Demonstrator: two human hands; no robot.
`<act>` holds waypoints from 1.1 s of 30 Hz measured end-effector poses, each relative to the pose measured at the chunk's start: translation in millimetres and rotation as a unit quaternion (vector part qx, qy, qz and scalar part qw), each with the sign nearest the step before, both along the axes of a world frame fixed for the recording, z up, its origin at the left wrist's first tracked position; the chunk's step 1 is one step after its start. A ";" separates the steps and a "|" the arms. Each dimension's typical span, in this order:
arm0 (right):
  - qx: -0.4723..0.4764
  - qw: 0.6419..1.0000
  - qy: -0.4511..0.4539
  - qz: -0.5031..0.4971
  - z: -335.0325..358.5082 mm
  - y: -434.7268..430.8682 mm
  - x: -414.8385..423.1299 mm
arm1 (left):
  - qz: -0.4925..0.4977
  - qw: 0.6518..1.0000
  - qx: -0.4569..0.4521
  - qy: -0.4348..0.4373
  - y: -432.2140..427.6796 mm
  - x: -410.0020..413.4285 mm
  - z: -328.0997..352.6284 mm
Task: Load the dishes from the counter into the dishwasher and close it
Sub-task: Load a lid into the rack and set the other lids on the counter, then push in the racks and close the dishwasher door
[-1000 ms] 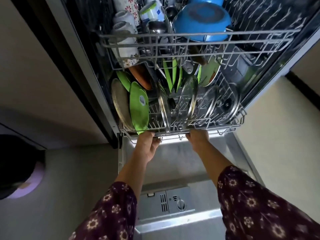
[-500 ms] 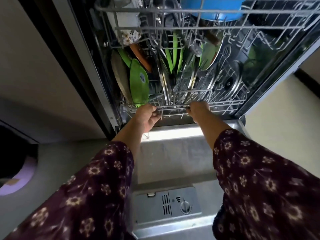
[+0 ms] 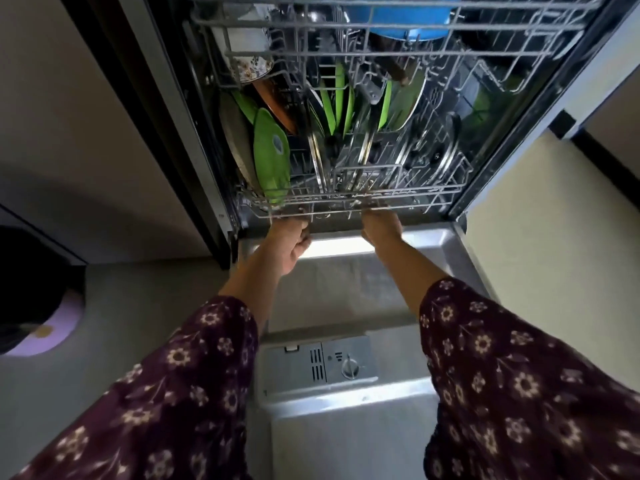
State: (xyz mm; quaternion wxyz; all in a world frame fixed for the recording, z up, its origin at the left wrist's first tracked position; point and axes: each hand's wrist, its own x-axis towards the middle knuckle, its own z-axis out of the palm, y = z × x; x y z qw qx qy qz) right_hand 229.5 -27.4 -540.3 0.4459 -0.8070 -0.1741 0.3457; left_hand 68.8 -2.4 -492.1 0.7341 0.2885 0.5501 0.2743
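The dishwasher stands open, its steel door lying flat below me. The lower wire rack sits inside the tub, holding green plates, steel lids and a brown dish. Both hands are at the rack's front rail: my left hand is curled against its underside on the left, my right hand has its fingers hooked on it at the middle. Above, the upper rack carries a blue bowl, cups and a flowered mug.
A detergent dispenser with a round knob sits on the inner door near me. Beige cabinet fronts flank the machine on both sides. A dark and lilac object lies on the grey floor at the left.
The lower rack has slid from over the door back into the tub, pushed by both hands. My arms have stretched forward with it.
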 end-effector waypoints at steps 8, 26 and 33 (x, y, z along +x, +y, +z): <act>-0.017 0.997 0.069 0.021 34.0 -129.8 -65.8 | -0.018 0.997 -0.072 0.015 -123.8 -39.9 18.8; -0.215 0.883 0.329 -0.258 -41.8 -528.3 -205.7 | -0.019 0.928 -0.371 -0.012 -491.1 -193.2 -126.5; -0.038 0.845 0.404 -0.349 -91.0 -530.4 -188.1 | 0.125 0.944 -0.305 -0.031 -475.5 -171.3 -123.3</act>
